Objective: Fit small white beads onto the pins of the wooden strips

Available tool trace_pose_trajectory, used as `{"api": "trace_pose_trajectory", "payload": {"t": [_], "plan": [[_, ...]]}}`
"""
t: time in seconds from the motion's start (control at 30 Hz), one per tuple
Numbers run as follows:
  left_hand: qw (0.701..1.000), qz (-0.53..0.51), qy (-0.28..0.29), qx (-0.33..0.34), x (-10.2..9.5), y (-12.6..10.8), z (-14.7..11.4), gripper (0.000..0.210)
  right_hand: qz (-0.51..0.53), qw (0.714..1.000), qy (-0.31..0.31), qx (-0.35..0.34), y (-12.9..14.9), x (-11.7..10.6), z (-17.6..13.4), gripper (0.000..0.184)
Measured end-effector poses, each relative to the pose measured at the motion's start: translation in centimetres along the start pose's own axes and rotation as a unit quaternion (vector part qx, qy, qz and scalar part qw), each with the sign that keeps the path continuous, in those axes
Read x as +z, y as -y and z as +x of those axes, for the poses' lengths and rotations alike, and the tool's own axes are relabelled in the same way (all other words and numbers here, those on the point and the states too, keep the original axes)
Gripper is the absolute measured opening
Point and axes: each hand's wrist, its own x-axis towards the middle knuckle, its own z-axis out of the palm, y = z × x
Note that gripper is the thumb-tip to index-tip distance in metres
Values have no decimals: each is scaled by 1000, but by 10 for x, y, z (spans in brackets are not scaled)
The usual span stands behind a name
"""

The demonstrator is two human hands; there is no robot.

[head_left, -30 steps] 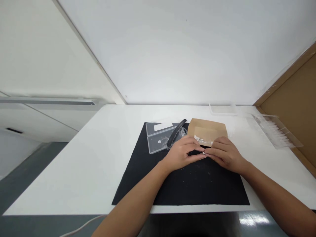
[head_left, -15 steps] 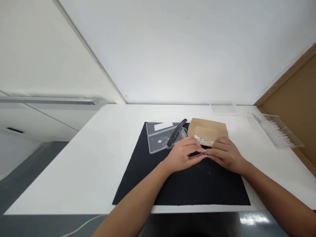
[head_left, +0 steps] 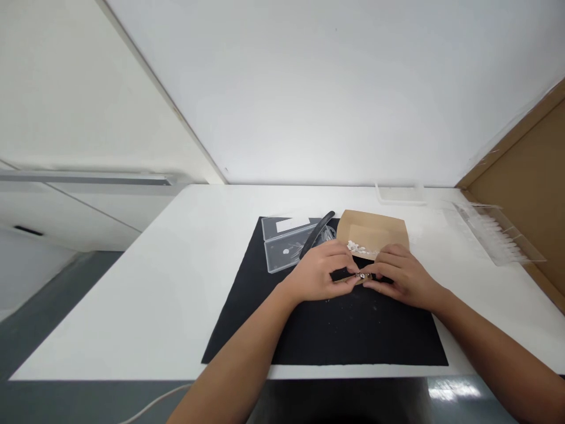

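Observation:
Above the black mat (head_left: 353,335), my left hand (head_left: 324,271) and my right hand (head_left: 401,275) meet fingertip to fingertip. Both pinch a small shiny metal piece (head_left: 362,275), with a thin tan strip along its lower side. Its exact kind is too small to make out, and the fingers cover both of its ends. Just behind my hands stands a brown paper tray (head_left: 375,227) with small white bits (head_left: 354,247) inside. Left of it, a black curved handle-like bar (head_left: 316,234) lies across an open clear plastic case (head_left: 282,253) holding thin small items.
A shallow clear tray (head_left: 401,194) stands by the wall at the back. To the right lies a clear sheet (head_left: 494,235) with a row of pale tips. A cardboard panel (head_left: 525,176) borders the white table (head_left: 145,306) on the right.
My fingertips have shifted slightly left and tilted, and more of the shiny metal piece and its tan strip now shows between them.

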Motion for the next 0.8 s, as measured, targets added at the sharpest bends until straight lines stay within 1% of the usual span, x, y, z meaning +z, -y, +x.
{"api": "trace_pose_trajectory", "payload": {"t": [0.2, 0.3, 0.43, 0.67, 0.8], "plan": [[997, -18, 61, -44, -3, -3, 1, 9, 4, 1000, 13, 6, 2, -1, 1, 13], [992, -17, 99, -74, -4, -4, 1, 10, 8, 1000, 16, 8, 3, 0, 1, 12], [985, -4, 143, -94, -6, -4, 1, 10, 5, 1000, 21, 13, 3, -1, 1, 12], [977, -2, 184, -109, -8, -2, 1, 7, 1, 1000, 23, 18, 5, -1, 1, 15], [973, -3, 187, -137, -8, -1, 0, 7, 0, 999, 26, 19, 6, -2, 2, 14]]}}
